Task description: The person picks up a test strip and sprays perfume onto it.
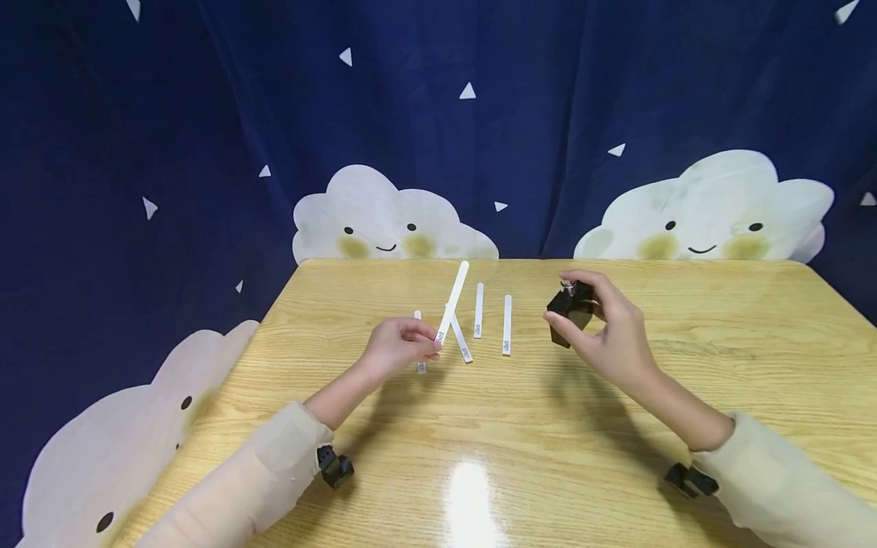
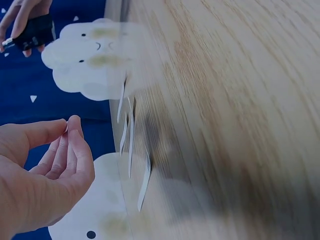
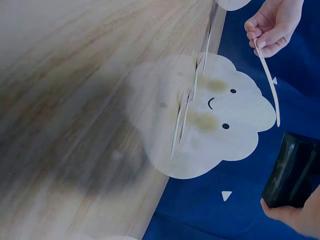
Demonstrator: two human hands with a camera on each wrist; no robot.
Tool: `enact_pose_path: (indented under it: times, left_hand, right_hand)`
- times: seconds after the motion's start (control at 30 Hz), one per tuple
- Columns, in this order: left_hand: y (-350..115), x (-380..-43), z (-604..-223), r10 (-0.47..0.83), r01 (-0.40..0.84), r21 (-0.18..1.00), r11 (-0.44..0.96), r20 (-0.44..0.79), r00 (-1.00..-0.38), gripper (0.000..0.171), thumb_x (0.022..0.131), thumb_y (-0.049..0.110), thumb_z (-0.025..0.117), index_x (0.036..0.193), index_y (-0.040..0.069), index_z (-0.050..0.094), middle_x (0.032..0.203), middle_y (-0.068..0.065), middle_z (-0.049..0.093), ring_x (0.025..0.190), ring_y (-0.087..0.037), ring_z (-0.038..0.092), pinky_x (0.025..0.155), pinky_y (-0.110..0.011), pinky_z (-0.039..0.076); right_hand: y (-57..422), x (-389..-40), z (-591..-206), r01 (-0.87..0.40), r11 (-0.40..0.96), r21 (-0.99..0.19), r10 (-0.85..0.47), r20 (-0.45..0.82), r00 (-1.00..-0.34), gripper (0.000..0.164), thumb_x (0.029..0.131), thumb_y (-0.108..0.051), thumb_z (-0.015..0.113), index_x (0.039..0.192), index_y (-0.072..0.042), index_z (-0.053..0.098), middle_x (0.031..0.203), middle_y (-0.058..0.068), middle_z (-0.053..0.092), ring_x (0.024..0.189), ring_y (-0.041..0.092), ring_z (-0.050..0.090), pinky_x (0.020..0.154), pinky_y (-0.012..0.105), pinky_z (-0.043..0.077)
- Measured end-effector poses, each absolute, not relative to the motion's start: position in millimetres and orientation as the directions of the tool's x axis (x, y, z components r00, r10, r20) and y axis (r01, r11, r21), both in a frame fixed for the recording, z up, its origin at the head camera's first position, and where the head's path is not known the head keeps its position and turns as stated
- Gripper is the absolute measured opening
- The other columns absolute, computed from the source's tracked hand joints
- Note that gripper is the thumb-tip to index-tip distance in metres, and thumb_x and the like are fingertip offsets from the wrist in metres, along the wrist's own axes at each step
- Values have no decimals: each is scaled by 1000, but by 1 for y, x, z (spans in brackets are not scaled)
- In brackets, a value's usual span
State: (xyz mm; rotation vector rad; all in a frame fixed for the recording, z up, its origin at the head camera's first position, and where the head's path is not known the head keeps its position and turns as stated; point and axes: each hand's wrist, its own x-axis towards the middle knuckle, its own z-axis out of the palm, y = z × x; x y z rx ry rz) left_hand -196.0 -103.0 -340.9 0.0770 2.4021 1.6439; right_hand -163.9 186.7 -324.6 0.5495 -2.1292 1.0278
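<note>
My left hand (image 1: 400,348) pinches a white paper scent test strip (image 1: 454,301) by its printed lower end, between thumb and fingertips. The strip slants up and away, its rounded end free in the air. Across from it, my right hand (image 1: 622,339) grips a black perfume bottle (image 1: 569,316) above the table, thumb at its near side and index finger over the silvery spray top (image 1: 567,286). In the right wrist view, the dark glossy bottle (image 3: 290,170) is near the right edge, with the held strip (image 3: 269,80) beyond it.
Several more white strips lie on the wooden table (image 1: 548,457), including one (image 1: 479,310) at the middle and one (image 1: 507,326) nearer the bottle. Another (image 1: 421,367) is partly behind the left hand. A dark blue curtain (image 1: 425,129) with clouds hangs behind the table's far edge.
</note>
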Motion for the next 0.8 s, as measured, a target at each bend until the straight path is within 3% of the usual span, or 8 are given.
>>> enact_pose_path:
  times: [0.1,0.23,0.37,0.57,0.8]
  left_hand:
    - [-107,-197,-341,163,-95,927,363,-163,-973,13,83,1,71,95,-3,69,86,-16,74,88,-34,72,83,-40,60]
    - [-113,-198,-342,150,-116,935,335,-175,-973,15,83,-1,70,97,-5,68,87,-17,73,85,-31,73,84,-40,60]
    - [-122,-200,-347,135,-155,943,294,-201,-970,18,83,-3,69,99,-8,66,86,-15,72,78,-23,73,87,-40,59]
    - [-139,-208,-353,112,-188,943,273,-226,-968,23,84,-3,68,104,-11,64,84,-9,71,73,-13,71,86,-35,59]
    - [-155,-218,-358,45,-233,934,269,-254,-966,24,84,-3,67,105,-11,63,80,-5,69,69,-9,69,84,-32,60]
  right_hand:
    - [190,-163,-326,-626,550,-553,-81,711,-699,58,72,6,79,124,-4,57,107,8,63,86,-8,55,70,3,48]
    - [195,-163,-330,-606,522,-600,-87,670,-737,61,72,9,78,126,-5,55,113,-10,58,88,-8,55,69,3,48]
    - [199,-162,-333,-602,482,-636,-104,641,-760,60,73,11,76,127,-4,53,118,-22,53,95,-9,57,79,1,48]
    - [207,-162,-336,-594,418,-687,-126,604,-787,56,76,13,72,127,-1,52,121,-18,54,103,-8,58,90,6,48]
    - [216,-164,-339,-585,329,-742,-142,573,-807,55,78,15,69,127,4,48,120,-11,57,101,-5,60,89,9,51]
